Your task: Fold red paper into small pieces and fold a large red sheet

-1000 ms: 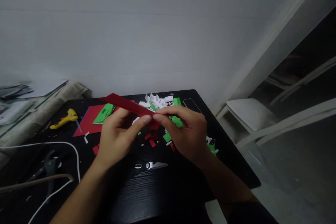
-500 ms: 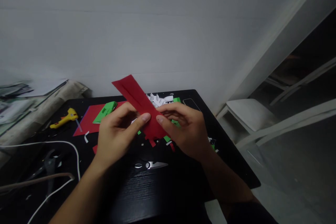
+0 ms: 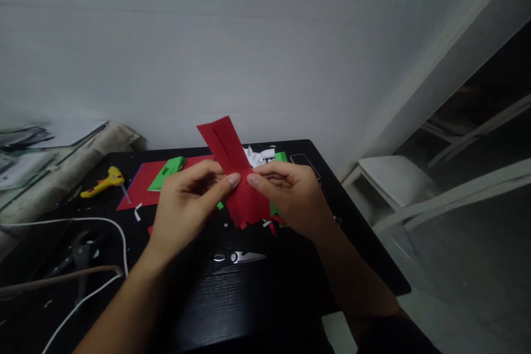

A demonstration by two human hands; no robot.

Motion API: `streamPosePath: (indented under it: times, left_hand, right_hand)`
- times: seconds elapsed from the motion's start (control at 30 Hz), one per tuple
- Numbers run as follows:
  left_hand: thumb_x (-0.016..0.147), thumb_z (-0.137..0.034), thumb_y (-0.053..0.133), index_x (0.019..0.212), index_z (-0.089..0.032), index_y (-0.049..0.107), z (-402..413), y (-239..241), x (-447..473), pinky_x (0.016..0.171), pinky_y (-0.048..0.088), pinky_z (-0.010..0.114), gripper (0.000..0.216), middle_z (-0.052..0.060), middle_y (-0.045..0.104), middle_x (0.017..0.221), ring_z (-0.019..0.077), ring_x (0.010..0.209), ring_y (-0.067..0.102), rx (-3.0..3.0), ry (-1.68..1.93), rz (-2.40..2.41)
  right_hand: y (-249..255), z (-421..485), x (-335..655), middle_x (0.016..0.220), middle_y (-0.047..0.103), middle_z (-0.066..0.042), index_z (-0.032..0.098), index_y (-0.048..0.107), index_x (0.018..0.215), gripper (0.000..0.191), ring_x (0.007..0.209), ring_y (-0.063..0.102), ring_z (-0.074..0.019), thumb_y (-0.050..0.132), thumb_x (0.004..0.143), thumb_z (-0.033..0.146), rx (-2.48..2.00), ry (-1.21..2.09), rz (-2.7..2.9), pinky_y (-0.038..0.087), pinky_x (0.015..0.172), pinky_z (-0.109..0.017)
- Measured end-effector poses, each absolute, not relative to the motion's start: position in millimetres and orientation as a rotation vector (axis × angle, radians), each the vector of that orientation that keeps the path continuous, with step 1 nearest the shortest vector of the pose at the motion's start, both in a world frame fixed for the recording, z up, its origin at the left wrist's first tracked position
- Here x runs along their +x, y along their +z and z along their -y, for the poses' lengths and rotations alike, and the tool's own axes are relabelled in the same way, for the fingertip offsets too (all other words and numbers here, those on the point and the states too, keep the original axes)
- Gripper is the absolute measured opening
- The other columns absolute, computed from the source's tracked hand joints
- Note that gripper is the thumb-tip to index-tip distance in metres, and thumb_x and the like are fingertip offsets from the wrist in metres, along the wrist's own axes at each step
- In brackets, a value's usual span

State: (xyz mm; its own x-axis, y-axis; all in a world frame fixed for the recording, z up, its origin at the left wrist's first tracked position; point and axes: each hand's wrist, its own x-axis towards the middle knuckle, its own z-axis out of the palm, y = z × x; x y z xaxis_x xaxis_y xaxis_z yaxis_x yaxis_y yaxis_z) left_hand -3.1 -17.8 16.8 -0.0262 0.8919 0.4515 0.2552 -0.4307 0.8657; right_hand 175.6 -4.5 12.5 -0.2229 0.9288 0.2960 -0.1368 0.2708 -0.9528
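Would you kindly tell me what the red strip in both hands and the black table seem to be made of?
The red folded strip looks like thin matt craft paper: it stands stiff, shows a straight lengthwise crease and has a ragged cut lower edge. The black table seems to be wood or wood-look laminate; fine grain lines show on its dull top.
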Motion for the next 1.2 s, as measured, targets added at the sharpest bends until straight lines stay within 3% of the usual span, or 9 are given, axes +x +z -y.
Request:
streamPosePath:
  times: [0.17,0.47,0.6,0.73,0.93,1.2]
  left_hand:
    - [0.080,-0.032,0.081,0.081,-0.020,0.073,17,15,-3,0.055,0.051,0.023,0.014,0.001,0.071,0.076,0.0133,0.065,0.065,1.616,1.473,-1.157]
    - [0.083,-0.032,0.079,0.078,-0.020,0.070,14,14,-6,0.050,0.045,0.021,0.015,-0.001,0.065,0.067,0.0103,0.057,0.057,1.656,1.438,-1.144]
    - [0.084,-0.033,0.078,0.091,-0.020,0.072,15,15,-6,0.058,0.054,0.022,0.016,0.002,0.071,0.078,0.0134,0.068,0.065,1.632,1.434,-1.104]
    - [0.078,-0.029,0.083,0.107,-0.020,0.070,17,16,-6,0.068,0.059,0.024,0.034,0.006,0.074,0.093,0.0174,0.083,0.071,1.636,1.381,-1.044]
    - [0.083,-0.026,0.079,0.105,-0.020,0.071,20,14,-7,0.074,0.060,0.024,0.024,0.005,0.075,0.093,0.0160,0.081,0.072,1.669,1.458,-1.062]
    - [0.093,-0.026,0.067,0.113,-0.022,0.069,27,4,5,0.082,0.060,0.028,0.020,0.004,0.076,0.103,0.0170,0.091,0.073,1.840,1.622,-1.222]
  right_hand:
    - [9,2,178,0.086,0.080,-0.002,0.021,0.077,0.089,0.014,0.081,0.077,-0.0168,0.080,0.080,0.031,-0.795,1.221,1.424,0.065,0.076,-0.031]
    - [11,2,180,0.084,0.079,-0.003,0.019,0.075,0.086,0.018,0.077,0.076,-0.0166,0.082,0.078,0.033,-0.844,1.228,1.459,0.065,0.074,-0.031]
    - [12,1,180,0.083,0.079,-0.002,0.020,0.074,0.085,0.019,0.078,0.076,-0.0171,0.083,0.077,0.035,-0.851,1.219,1.443,0.065,0.075,-0.032]
    - [14,1,179,0.082,0.078,-0.003,0.019,0.073,0.084,0.021,0.077,0.076,-0.0170,0.084,0.076,0.035,-0.863,1.193,1.366,0.064,0.074,-0.030]
    - [15,1,180,0.085,0.079,-0.004,0.019,0.072,0.085,0.022,0.080,0.076,-0.0175,0.082,0.078,0.037,-0.849,1.229,1.368,0.064,0.078,-0.032]
    - [15,3,178,0.081,0.078,-0.002,0.020,0.070,0.081,0.020,0.076,0.076,-0.0169,0.083,0.076,0.036,-0.862,1.249,1.365,0.065,0.071,-0.029]
